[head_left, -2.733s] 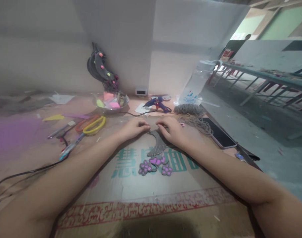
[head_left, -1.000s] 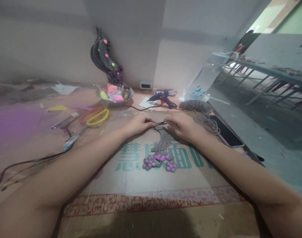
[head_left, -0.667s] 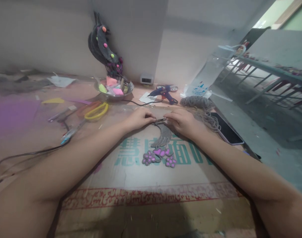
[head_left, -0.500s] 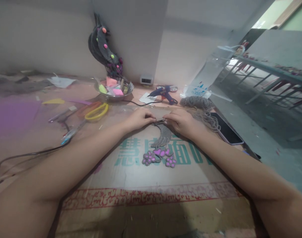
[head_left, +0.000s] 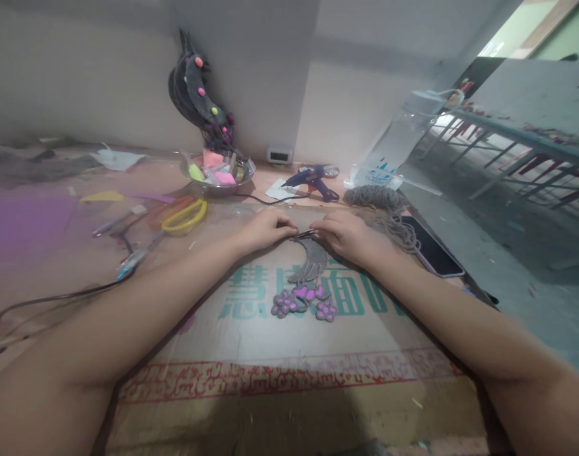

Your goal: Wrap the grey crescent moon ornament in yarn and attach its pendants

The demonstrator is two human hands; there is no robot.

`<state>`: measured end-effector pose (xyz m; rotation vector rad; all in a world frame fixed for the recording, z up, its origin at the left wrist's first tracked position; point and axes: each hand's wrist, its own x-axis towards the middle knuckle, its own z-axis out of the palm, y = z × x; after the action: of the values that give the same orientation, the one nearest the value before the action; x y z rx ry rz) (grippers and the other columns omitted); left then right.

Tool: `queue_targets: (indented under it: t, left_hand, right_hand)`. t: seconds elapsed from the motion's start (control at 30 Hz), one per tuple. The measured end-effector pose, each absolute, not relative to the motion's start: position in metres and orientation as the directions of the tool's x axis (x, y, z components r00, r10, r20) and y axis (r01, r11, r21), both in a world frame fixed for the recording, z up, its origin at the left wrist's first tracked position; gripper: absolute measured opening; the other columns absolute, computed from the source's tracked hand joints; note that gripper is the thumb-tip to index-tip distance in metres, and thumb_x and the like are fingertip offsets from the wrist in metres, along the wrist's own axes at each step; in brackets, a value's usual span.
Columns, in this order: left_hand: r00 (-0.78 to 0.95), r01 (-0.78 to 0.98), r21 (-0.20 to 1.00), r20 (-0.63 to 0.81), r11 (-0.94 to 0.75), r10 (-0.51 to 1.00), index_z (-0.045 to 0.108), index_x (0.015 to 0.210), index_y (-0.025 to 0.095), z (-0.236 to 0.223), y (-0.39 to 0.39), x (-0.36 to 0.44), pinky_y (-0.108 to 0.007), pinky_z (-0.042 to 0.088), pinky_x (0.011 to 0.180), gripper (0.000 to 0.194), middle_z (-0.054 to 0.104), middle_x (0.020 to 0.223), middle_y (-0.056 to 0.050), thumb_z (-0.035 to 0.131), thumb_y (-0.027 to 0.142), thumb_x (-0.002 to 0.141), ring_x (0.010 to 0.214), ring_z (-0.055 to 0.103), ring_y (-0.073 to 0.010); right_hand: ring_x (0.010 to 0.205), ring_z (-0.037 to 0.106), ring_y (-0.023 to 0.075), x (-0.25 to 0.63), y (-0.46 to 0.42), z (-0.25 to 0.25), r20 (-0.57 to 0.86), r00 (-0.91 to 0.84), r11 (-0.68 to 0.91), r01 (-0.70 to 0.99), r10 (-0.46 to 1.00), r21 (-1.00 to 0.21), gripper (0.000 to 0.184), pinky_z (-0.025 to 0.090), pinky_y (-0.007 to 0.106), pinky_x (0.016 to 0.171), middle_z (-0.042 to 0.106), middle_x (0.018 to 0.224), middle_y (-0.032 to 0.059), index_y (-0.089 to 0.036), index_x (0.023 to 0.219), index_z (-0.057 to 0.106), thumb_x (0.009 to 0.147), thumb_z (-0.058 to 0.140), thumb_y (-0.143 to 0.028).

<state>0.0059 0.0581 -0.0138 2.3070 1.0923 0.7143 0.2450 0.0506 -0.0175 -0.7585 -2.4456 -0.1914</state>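
Note:
My right hand (head_left: 343,234) is closed in a pinch on slim metal tweezers (head_left: 306,234), their tips pointing left. Opposite them, my left hand (head_left: 269,229) has thumb and forefinger drawn together near the tweezer tips; what lies between its fingers is too small to make out. Just below both hands a grey felt crescent (head_left: 313,258) lies on the board, its upper end by the tweezers. Grey strands run from its lower end to purple and grey flower-shaped pieces (head_left: 284,304) and a purple bow-like piece (head_left: 308,292).
A blue glue gun (head_left: 315,180) lies behind my hands, beside a metal bowl (head_left: 218,189) of bright scraps. Yellow-handled scissors (head_left: 185,216) lie to the left. Grey yarn (head_left: 379,197), a phone (head_left: 434,247) and a water bottle (head_left: 389,149) are on the right. A decorated crescent (head_left: 194,88) hangs behind.
Both hands stay at the crescent's upper end with hardly any movement. The whole view has shifted very slightly.

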Motion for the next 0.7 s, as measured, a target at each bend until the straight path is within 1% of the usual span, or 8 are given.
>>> queue_targets:
  t: [0.13,0.23,0.33,0.53,0.7]
  left_hand:
    - [0.546,0.55,0.611,0.253,-0.569,0.799,0.077,0.087,0.018,-0.0144,0.0588,0.0058,-0.03,0.046,0.084,0.019,0.078,0.09,-0.005,0.061,0.028,0.085,0.089,0.067,-0.0208]
    - [0.549,0.554,0.603,0.254,-0.574,0.796,0.077,0.088,0.018,-0.0146,0.0593,0.0057,-0.03,0.046,0.084,0.019,0.078,0.091,-0.004,0.061,0.027,0.085,0.089,0.067,-0.0206]
    - [0.55,0.556,0.599,0.254,-0.576,0.795,0.077,0.088,0.017,-0.0147,0.0593,0.0056,-0.03,0.046,0.082,0.02,0.078,0.09,-0.005,0.061,0.027,0.085,0.088,0.067,-0.0208]
    - [0.546,0.56,0.589,0.266,-0.582,0.795,0.077,0.088,0.018,-0.0152,0.0589,0.0055,-0.031,0.047,0.084,0.02,0.078,0.091,-0.004,0.061,0.029,0.086,0.09,0.066,-0.0215]
    - [0.55,0.559,0.585,0.27,-0.588,0.791,0.077,0.088,0.018,-0.0168,0.06,0.0056,-0.031,0.047,0.084,0.019,0.077,0.091,-0.004,0.06,0.027,0.085,0.091,0.066,-0.0211]
  right_hand:
    - [0.083,0.062,0.0223,0.2448,0.0498,-0.0161,0.57,-0.671,0.832,0.553,0.474,-0.041,0.019,0.049,0.035,0.077,0.068,0.081,0.0078,-0.02,0.098,0.072,0.094,0.056,-0.03]
    - [0.088,0.063,0.0228,0.2464,0.0509,-0.016,0.607,-0.65,0.837,0.545,0.457,-0.047,0.018,0.05,0.036,0.079,0.07,0.088,0.0085,-0.021,0.102,0.07,0.094,0.055,-0.027]
    - [0.09,0.064,0.0236,0.2474,0.0525,-0.0165,0.612,-0.651,0.84,0.542,0.45,-0.041,0.018,0.05,0.036,0.079,0.07,0.094,0.0097,-0.02,0.103,0.069,0.095,0.055,-0.027]
    - [0.081,0.062,0.0223,0.2466,0.054,-0.0188,0.564,-0.693,0.838,0.546,0.448,0.005,0.018,0.048,0.035,0.074,0.068,0.08,0.0072,-0.02,0.098,0.071,0.094,0.057,-0.031]
    - [0.085,0.062,0.0219,0.2469,0.0532,-0.0195,0.585,-0.659,0.828,0.56,0.472,-0.037,0.019,0.048,0.034,0.076,0.069,0.089,0.0085,-0.02,0.102,0.069,0.095,0.055,-0.031]
